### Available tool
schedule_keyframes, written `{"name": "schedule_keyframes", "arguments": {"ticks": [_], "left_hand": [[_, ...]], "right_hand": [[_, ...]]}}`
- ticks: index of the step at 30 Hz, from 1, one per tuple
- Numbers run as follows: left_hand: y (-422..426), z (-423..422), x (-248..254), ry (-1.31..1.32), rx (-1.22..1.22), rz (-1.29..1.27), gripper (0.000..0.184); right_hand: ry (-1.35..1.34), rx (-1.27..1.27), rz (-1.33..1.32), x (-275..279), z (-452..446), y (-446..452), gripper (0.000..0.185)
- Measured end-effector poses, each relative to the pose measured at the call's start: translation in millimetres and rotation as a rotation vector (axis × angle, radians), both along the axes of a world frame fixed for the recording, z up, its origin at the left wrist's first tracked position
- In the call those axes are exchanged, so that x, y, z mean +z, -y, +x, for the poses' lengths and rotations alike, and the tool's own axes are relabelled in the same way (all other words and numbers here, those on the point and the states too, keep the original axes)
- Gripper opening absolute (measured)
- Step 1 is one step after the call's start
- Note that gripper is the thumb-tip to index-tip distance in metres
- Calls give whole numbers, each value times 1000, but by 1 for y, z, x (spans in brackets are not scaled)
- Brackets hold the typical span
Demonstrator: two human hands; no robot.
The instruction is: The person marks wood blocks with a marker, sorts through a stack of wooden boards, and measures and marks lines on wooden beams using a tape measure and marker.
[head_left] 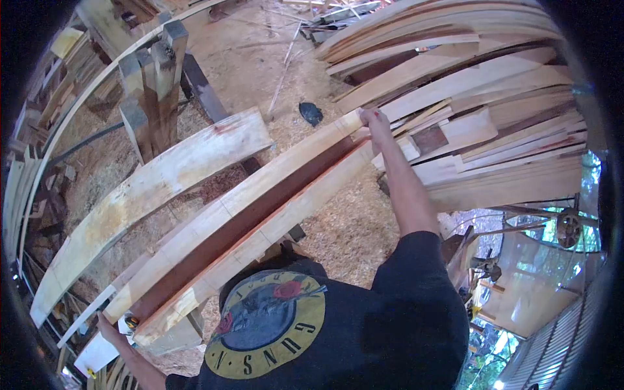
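Observation:
A long pale wooden plank [227,205] runs diagonally across my front, with faint pencil lines across its face. My right hand [375,125] is closed around its far upper end. At the lower left end my left hand [110,330] grips the same plank, its fingers partly hidden. Just under it, a reddish-brown board [240,224] lies lengthwise. A second pale plank [260,240] lies along the near side of that board. Close to my left hand sits a small black and yellow object [132,322], perhaps a tape measure.
Another wide pale plank [156,172] lies beyond, beside upright wooden posts [156,84]. Stacked boards [455,84] fill the right side. Sawdust [348,224] covers the ground, where a dark object [311,114] lies. A wheeled machine [569,227] stands at far right.

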State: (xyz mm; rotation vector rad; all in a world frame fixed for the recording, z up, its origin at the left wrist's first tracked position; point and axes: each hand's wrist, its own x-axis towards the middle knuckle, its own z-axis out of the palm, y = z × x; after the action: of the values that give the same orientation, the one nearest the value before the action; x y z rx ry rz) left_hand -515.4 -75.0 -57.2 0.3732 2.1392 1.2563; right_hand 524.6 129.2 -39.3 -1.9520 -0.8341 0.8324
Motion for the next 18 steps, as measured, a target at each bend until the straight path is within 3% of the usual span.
{"name": "schedule_keyframes", "arguments": {"ticks": [4,7,11,14,18], "left_hand": [[15,7,1,-61,7,-53,45],[21,-6,-12,-122,-63,-65,41],[38,-46,-55,-197,-73,-125,36],[36,-6,-29,-221,-7,-117,38],[40,1,-19,-483,-152,-336,39]], "right_hand": [[188,159,-177,10,14,0,36],[397,179,-159,11,16,10,28],[315,146,-150,-7,38,21,29],[249,139,-94,-3,37,30,25],[244,125,-12,-40,61,30,19]]}}
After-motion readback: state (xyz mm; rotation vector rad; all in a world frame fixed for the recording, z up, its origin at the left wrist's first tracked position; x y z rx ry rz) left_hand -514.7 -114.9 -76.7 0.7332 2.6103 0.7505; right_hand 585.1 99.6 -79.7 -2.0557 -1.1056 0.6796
